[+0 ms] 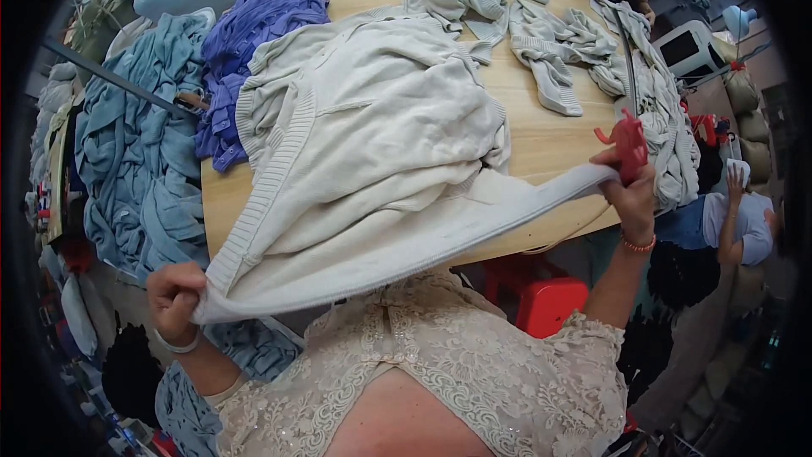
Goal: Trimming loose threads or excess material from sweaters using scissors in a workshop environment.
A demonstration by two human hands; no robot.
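A cream knitted cardigan (381, 110) with a ribbed band is spread over the wooden table. Its near edge is stretched in a long curve between my two hands, in front of my body. My left hand (175, 298) is closed on the lower left corner of that edge, beyond the table's side. At the other end, raised at the right, my right hand (633, 195) pinches the edge. A red object (628, 145) with thin curling strands is also at the fingers of this hand; its exact kind is unclear.
Purple knitwear (262, 42) and a heap of blue-green knitwear (144, 152) lie left of the table (222, 211). Pale garments (550, 55) lie at the back right. A red stool (550, 300) stands under the near edge. Other people (744, 220) are at the right.
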